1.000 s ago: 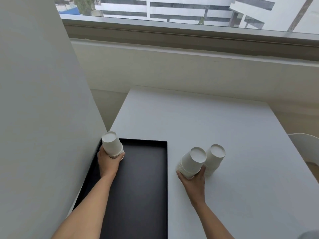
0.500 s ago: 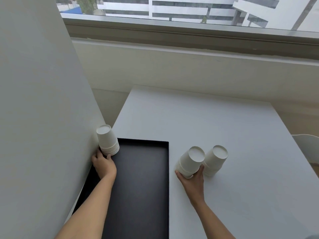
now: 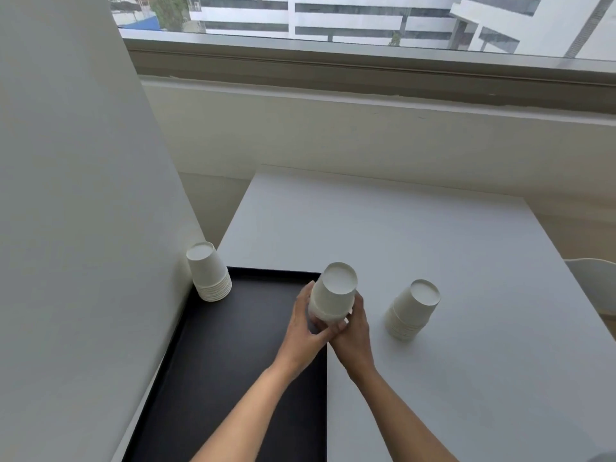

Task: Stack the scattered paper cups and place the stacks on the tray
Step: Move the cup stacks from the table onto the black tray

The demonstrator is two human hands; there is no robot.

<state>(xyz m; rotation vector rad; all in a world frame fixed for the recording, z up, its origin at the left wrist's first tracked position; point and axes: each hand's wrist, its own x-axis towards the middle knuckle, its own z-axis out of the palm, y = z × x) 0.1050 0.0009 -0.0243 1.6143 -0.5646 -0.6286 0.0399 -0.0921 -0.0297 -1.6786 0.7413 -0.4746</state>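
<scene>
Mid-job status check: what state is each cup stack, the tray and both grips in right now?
corner stack: upside down, standing in the tray's far left corner, no hand on it.
middle stack: upside down, tilted, held at the tray's right rim.
right stack: upside down, on the table, untouched.
tray: holds one stack.
left grip: curled round the middle stack.
right grip: curled round the middle stack.

Left hand [image 3: 305, 331], right hand [image 3: 356, 335] gripping middle stack [image 3: 333, 296], corner stack [image 3: 210, 275] on tray [image 3: 233, 361]
</scene>
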